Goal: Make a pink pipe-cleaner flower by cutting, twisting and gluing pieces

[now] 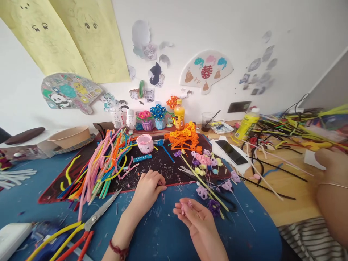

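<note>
My left hand is above the front edge of the dark mat, its fingers curled together; whatever they may pinch is hidden. Nearer to me, my right hand is palm-up, with thumb and fingers closed on a small pink fuzzy piece. Right of it lie purple, pink and yellow pipe-cleaner flowers on thin stems, and scissors with dark handles. A pink pot stands behind my left hand, near a blue tube. Colored pipe cleaners are heaped at left.
Large scissors lie open-bladed at front left beside red-handled pliers. Orange flowers, an orange drink bottle and finished flower pots stand at the back. A phone lies right; another person's arm reaches in.
</note>
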`<action>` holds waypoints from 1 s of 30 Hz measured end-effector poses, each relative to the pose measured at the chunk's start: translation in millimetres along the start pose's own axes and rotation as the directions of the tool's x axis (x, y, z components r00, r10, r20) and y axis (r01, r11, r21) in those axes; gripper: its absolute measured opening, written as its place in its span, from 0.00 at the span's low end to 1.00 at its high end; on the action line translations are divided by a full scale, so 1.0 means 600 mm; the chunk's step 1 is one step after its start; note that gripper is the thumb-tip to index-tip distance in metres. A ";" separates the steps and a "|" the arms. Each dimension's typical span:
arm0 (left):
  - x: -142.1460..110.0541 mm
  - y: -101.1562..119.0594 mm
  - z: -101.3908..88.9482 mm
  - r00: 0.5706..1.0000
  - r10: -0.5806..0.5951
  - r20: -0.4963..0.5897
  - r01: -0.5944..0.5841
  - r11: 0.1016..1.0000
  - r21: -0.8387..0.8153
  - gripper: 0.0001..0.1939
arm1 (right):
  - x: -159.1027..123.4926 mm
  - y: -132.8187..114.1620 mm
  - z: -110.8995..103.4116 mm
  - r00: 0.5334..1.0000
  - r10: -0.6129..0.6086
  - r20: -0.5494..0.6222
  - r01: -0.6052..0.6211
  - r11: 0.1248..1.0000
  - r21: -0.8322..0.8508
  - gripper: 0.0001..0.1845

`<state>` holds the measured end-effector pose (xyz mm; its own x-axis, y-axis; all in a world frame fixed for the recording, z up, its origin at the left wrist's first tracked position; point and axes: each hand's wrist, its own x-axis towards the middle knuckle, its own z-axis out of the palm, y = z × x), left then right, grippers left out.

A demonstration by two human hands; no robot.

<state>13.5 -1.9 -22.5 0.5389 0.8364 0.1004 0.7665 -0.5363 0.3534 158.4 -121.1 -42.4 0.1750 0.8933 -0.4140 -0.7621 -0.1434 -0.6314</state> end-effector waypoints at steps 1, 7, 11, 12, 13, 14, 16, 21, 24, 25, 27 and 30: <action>0.001 0.001 0.001 1.000 0.015 0.002 -0.015 1.000 0.015 0.05 | 0.000 0.001 0.000 1.000 -0.002 0.002 0.002 1.000 0.004 0.21; 0.002 0.000 0.008 0.996 0.094 0.003 -0.094 0.992 0.081 0.10 | 0.002 0.003 -0.002 1.000 -0.006 0.001 0.006 1.000 0.008 0.22; 0.000 -0.008 0.010 0.998 0.053 -0.022 -0.051 0.995 0.087 0.11 | 0.001 0.002 -0.002 1.000 -0.011 0.008 0.011 1.000 0.013 0.21; 0.001 -0.009 0.009 0.999 0.037 -0.029 -0.034 0.996 0.086 0.11 | 0.001 0.002 -0.002 1.000 -0.014 0.012 0.013 1.000 0.016 0.21; 0.002 -0.010 0.007 0.999 0.019 -0.037 -0.016 0.996 0.085 0.10 | 0.001 0.002 -0.002 1.000 -0.014 0.016 0.014 1.000 0.019 0.21; 0.004 -0.010 0.005 0.999 0.003 -0.047 0.001 0.996 0.084 0.10 | 0.001 0.002 -0.003 1.000 -0.013 0.020 0.013 1.000 0.021 0.20; 0.011 -0.005 0.000 0.998 -0.016 -0.061 0.021 0.996 0.081 0.09 | 0.002 0.004 -0.005 1.000 -0.005 0.029 0.004 1.000 0.025 0.20; 0.040 0.027 0.004 0.999 0.046 -0.019 -0.044 0.997 0.066 0.07 | 0.010 0.008 -0.013 0.999 0.023 0.036 -0.024 0.999 0.025 0.20; 0.059 0.044 0.014 0.997 0.083 0.000 -0.083 0.994 0.067 0.07 | 0.013 0.008 -0.017 0.999 0.027 0.038 -0.027 1.000 0.015 0.20; 0.064 0.048 0.017 0.996 0.087 0.001 -0.087 0.994 0.069 0.06 | 0.014 0.008 -0.018 0.999 0.028 0.044 -0.028 0.999 0.015 0.20; 0.072 0.051 0.024 0.996 0.084 0.002 -0.084 0.994 0.074 0.05 | 0.016 0.010 -0.021 0.998 0.029 0.062 -0.031 0.999 0.021 0.19; 0.078 0.052 0.032 0.997 0.071 0.004 -0.071 0.994 0.081 0.05 | 0.017 0.013 -0.024 0.996 0.034 0.076 -0.037 0.999 0.033 0.19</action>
<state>69.2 18.7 -24.5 0.5934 0.7957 0.1214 0.7521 -0.6018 0.2688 163.4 -119.1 -61.0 0.1007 0.9177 -0.3842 -0.7883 -0.1621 -0.5936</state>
